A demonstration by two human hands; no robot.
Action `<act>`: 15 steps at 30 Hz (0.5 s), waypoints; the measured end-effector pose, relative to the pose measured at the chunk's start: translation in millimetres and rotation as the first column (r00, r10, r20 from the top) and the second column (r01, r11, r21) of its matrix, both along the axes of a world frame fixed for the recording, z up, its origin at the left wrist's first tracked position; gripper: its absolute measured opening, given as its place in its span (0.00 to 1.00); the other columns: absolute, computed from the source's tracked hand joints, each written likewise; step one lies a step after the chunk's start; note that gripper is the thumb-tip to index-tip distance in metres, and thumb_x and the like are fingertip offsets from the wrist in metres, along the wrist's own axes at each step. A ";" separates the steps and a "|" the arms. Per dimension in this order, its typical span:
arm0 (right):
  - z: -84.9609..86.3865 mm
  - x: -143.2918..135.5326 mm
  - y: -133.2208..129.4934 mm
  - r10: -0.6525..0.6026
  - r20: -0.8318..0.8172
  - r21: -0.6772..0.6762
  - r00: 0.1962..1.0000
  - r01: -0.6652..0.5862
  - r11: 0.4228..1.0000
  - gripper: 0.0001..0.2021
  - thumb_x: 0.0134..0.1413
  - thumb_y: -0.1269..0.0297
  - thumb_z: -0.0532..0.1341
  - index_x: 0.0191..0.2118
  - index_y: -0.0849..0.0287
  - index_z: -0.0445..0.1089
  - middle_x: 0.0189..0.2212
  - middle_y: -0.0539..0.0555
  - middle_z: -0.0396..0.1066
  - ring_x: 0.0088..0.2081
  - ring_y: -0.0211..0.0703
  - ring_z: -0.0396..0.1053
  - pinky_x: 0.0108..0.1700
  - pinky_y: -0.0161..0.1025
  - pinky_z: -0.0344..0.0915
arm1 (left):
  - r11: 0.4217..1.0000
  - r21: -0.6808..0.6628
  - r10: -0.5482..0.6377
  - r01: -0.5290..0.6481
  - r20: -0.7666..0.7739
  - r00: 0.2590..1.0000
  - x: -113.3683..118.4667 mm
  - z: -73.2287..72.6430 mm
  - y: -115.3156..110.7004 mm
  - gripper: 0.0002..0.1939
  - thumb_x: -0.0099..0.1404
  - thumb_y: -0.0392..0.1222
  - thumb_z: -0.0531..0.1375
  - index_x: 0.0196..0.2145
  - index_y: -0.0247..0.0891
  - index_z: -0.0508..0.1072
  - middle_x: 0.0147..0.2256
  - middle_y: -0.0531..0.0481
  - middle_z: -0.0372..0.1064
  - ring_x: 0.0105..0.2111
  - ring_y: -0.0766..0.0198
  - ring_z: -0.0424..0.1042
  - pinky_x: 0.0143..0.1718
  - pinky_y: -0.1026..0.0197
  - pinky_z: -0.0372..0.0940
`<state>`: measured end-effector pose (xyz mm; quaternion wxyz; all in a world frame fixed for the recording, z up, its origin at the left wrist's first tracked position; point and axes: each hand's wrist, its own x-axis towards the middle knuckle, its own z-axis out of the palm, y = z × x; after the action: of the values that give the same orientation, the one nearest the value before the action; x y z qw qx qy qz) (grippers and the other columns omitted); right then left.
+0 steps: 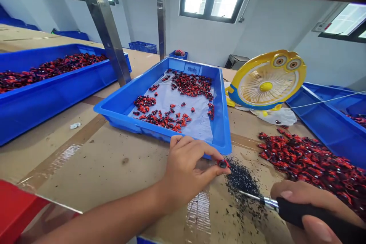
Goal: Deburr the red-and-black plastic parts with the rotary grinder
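Observation:
Between thumb and forefinger, my left hand (190,166) pinches a small red and black plastic part (223,164), just off the near right corner of a blue tray (114,112). My right hand (317,206) is wrapped round the black handle of a tool with a thin metal shaft (251,196), which looks like a trimming knife or a scraper. Its tip points left, over a heap of fine black shavings (243,177), apart from the part. More red and black parts (193,84) lie on a white sheet inside the tray.
A big pile of red and black parts (305,156) lies at right beside another blue bin (328,122). A yellow cartoon fan (265,80) stands behind it. A long blue bin (57,84) and a metal post (105,26) are at left. A red object (20,206) occupies the lower left.

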<state>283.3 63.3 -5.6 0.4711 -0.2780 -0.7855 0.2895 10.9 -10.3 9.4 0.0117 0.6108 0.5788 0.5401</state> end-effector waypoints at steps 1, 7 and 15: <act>3.4 -2.8 -1.6 0.013 -0.008 0.009 1.000 -0.013 1.000 0.10 0.64 0.50 0.65 0.42 0.47 0.80 0.31 0.53 0.81 0.28 0.52 0.79 0.26 0.44 0.78 | 1.000 -0.004 0.000 0.000 -0.002 1.000 0.2 -0.1 0.2 0.17 0.55 0.39 0.83 0.34 0.48 0.80 0.35 0.65 0.87 0.35 0.62 0.81 0.46 0.51 0.58; 13.3 -17.8 -8.6 -0.027 0.021 0.040 0.999 0.026 0.999 0.07 0.62 0.56 0.68 0.40 0.51 0.82 0.32 0.55 0.82 0.30 0.52 0.81 0.30 0.42 0.80 | 1.000 -0.021 -0.011 0.011 -0.028 1.000 -2.0 1.2 -0.1 0.16 0.57 0.34 0.82 0.33 0.47 0.80 0.35 0.64 0.87 0.35 0.60 0.80 0.46 0.51 0.56; -5.1 -19.3 0.6 -0.049 0.008 0.158 0.999 0.047 0.986 0.08 0.63 0.55 0.69 0.38 0.53 0.83 0.30 0.56 0.82 0.28 0.51 0.80 0.27 0.41 0.78 | 1.000 -0.018 -0.019 0.018 -0.054 0.998 -3.6 -3.5 -0.3 0.13 0.60 0.31 0.78 0.35 0.47 0.81 0.36 0.63 0.87 0.36 0.61 0.79 0.46 0.52 0.55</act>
<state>264.0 63.9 -10.7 0.4939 -0.2603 -0.8017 0.2134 7.3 -10.5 5.9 0.0061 0.6305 0.5779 0.5181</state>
